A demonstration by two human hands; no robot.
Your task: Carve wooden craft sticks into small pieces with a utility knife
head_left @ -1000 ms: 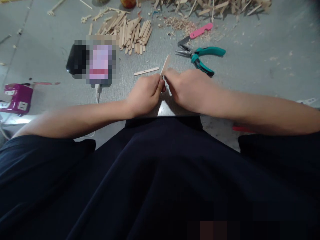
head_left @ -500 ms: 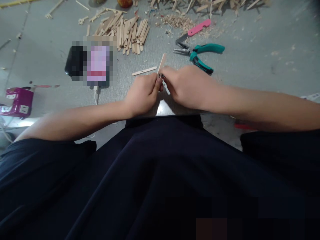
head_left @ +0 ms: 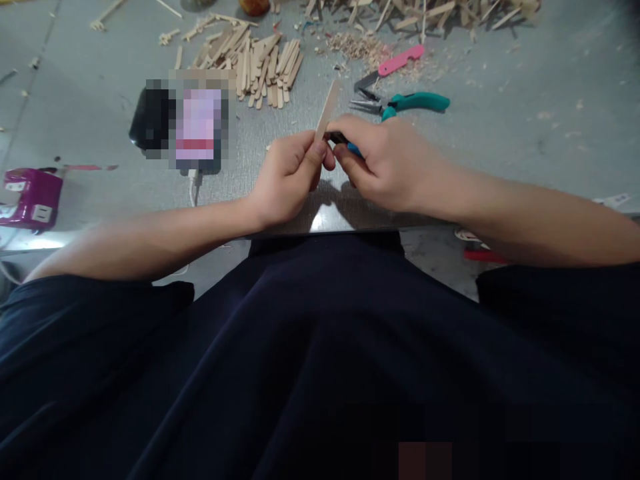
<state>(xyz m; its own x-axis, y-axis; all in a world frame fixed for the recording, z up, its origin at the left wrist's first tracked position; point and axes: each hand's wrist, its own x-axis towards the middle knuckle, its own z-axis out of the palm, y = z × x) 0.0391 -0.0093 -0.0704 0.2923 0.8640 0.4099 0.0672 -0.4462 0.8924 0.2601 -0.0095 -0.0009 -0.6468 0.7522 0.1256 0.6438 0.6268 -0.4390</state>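
Near the table's front edge, my left hand (head_left: pixel 290 175) pinches a flat wooden stick (head_left: pixel 329 109) that slants up and to the right. Close beside it on the right, my right hand (head_left: pixel 383 157) is closed round a small tool (head_left: pixel 354 148) with a dark end and a blue part; the rest of the tool is hidden in the fingers. The tool's dark end points at my left fingertips, near the lower part of the stick. Teal-handled pliers (head_left: pixel 420 101) lie just beyond my right hand, which covers part of them.
A pile of wooden sticks (head_left: pixel 270 70) lies ahead, with a pink-handled knife (head_left: pixel 401 61) and wood shavings (head_left: pixel 357 48) to its right. On the left are a black object (head_left: pixel 150 120), a cabled phone (head_left: pixel 199 123) and a purple device (head_left: pixel 36 198).
My right hand has shifted slightly right, showing the blue part of its tool. The held stick stands out further up. The stick on the table is now mostly hidden behind my left hand.
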